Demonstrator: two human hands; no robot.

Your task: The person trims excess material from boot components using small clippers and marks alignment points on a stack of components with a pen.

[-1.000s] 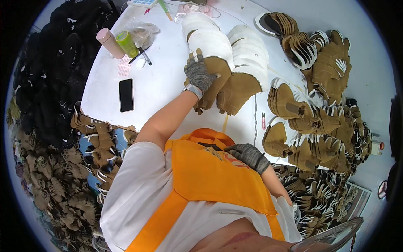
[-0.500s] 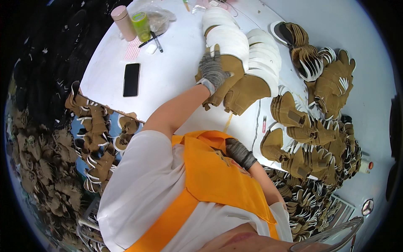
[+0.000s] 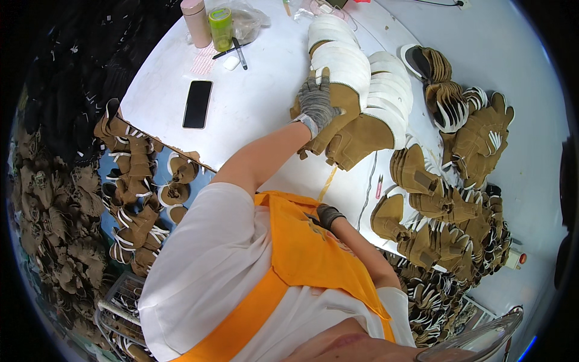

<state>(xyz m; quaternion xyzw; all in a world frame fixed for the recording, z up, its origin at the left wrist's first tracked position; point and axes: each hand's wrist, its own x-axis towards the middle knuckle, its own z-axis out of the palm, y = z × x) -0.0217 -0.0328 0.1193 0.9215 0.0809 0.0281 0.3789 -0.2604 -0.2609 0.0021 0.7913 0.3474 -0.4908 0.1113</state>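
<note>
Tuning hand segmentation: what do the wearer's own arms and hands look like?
Left hand: streaked grey knit glove, pale band at the wrist, cuff or watch unclear. Right hand: dark grey glove, partly out of sight at the orange apron. Both arms: short white sleeves, forearms bare.

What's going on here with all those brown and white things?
Someone in an orange apron has their gloved left hand spread on the left row of brown-and-white pieces, on a white table. A second row lies just right of it. Their gloved right hand is by the apron, its fingers hard to make out. More brown pieces are bunched at the table's right side. A phone lies off to the left.
</note>
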